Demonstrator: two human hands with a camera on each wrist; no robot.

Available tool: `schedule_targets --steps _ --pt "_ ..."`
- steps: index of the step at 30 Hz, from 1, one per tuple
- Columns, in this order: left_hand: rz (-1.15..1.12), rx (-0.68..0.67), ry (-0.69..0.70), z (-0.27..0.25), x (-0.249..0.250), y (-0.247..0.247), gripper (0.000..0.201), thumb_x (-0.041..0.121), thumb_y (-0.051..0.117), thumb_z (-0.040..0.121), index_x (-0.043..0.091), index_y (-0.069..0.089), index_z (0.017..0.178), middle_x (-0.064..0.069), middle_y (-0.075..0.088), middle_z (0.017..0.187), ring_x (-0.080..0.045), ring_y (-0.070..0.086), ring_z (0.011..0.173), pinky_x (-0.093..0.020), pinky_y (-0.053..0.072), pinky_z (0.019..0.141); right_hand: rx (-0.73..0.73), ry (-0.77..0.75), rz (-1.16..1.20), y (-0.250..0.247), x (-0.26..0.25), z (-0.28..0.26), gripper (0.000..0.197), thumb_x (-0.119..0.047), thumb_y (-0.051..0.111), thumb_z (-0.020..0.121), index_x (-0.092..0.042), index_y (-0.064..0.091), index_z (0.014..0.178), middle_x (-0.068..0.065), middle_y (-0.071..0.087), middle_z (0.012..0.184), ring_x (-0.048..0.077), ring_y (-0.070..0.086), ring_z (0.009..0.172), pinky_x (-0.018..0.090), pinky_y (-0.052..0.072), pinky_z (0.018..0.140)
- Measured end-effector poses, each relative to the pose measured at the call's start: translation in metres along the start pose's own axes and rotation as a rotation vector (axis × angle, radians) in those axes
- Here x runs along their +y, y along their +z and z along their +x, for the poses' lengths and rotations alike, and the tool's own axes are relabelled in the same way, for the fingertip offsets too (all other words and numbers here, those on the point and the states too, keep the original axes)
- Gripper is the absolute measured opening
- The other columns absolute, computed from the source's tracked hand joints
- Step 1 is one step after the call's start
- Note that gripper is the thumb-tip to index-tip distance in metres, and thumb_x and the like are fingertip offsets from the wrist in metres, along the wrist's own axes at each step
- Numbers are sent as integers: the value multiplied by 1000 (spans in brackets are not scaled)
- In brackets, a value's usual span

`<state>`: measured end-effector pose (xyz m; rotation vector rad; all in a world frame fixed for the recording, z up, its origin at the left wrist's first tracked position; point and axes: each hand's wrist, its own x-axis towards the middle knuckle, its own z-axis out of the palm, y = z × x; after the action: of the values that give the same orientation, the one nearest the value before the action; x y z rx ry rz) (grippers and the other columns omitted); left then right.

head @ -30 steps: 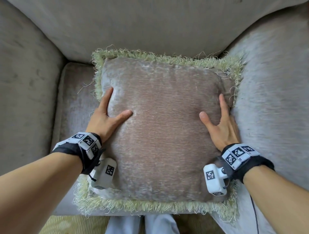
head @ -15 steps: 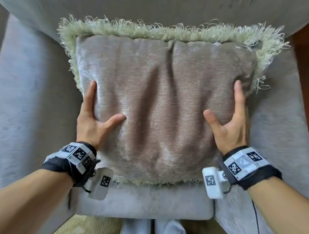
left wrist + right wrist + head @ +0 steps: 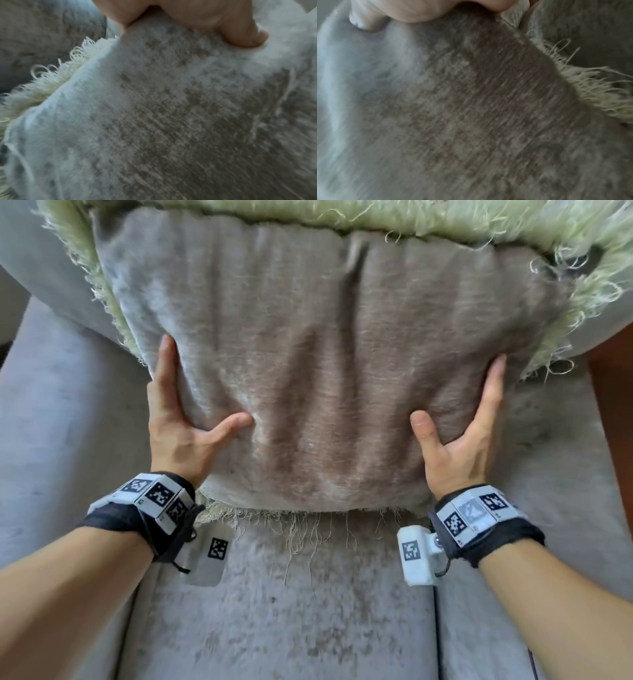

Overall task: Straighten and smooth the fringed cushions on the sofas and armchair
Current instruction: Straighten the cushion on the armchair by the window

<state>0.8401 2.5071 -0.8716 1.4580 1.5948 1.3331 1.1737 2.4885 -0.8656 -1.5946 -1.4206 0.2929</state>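
Two hands on one fringed cushion (image 3: 329,364), one at each side edge. Left hand (image 3: 181,422): fingers run straight up the cushion's left edge, thumb (image 3: 243,33) pressed into the front face, so the side is pinched between them. Right hand (image 3: 466,436): the same hold on the right edge, thumb splayed onto the face.

Cushion position: tilted up, bottom edge at or just above the seat cushion (image 3: 308,611), top toward the backrest (image 3: 44,282); whether it touches the backrest cannot be told. It sits roughly midway between the seat's left and right edges.

Progress, as a judgement: this cushion is mid-placement, not finished. A vertical crease runs down from the top centre and the nap is patchy. Pale green fringe (image 3: 445,217) is bushy along the top, tangled at the right corner, with long loose threads trailing off the bottom edge. Smoothing the face and combing the fringe remain. No other cushions are in view, so the wider count is unknown.

Writing: none readable. Wristbands (image 3: 154,498) carry black-and-white square marker codes only; no brand or label on cushion or upholstery.
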Motion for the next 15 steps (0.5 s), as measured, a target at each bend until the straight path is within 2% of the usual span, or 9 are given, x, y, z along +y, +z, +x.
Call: schedule_targets --steps 4,7,9,10,12,13,15 --pt "31 4 -29 1 -16 6 122 39 88 62 21 18 159 22 31 147 6 24 146 -25 18 122 -10 31 -41 8 12 -5 105 -64 62 80 -10 14 157 -11 26 143 8 28 135 18 19 114" --pt "67 -6 -66 2 -17 8 120 30 87 64 23 15 160 29 29 140 21 21 137 -9 17 115 -27 59 -38 9 11 -5 105 -62 64 80 -12 13 157 -11 25 142 8 29 133 10 17 111" --pt "112 -17 -86 2 -14 7 119 30 86 65 27 14 160 30 28 138 28 20 131 -1 16 110 -33 70 -42 7 9 -4 105 -63 63 80 -14 13 157 1 30 141 17 34 134 7 17 109" --pt "138 -17 -90 1 -13 5 118 34 85 66 29 13 160 27 28 138 27 20 131 -1 16 109 -42 71 -53 4 8 -4 105 -64 62 79 -15 14 158 7 32 142 21 35 134 6 16 109" --pt "212 -8 -76 -2 -5 -1 113 49 81 67 34 16 159 12 27 143 13 23 137 0 17 109 -67 94 -98 -1 2 -5 104 -69 60 79 -20 15 158 14 31 145 26 33 134 8 16 110" --pt "267 3 -69 -4 2 -4 108 54 79 69 35 20 157 3 25 147 1 25 140 0 17 108 -73 113 -132 -4 -2 -6 102 -72 58 78 -24 16 158 14 30 146 28 32 134 15 19 113" --pt "393 26 -58 -6 20 -9 94 54 77 74 29 31 153 -14 23 149 -15 25 141 -3 18 110 -54 131 -205 -9 -15 -6 94 -72 57 79 -28 23 155 19 28 146 34 34 134 38 28 115"
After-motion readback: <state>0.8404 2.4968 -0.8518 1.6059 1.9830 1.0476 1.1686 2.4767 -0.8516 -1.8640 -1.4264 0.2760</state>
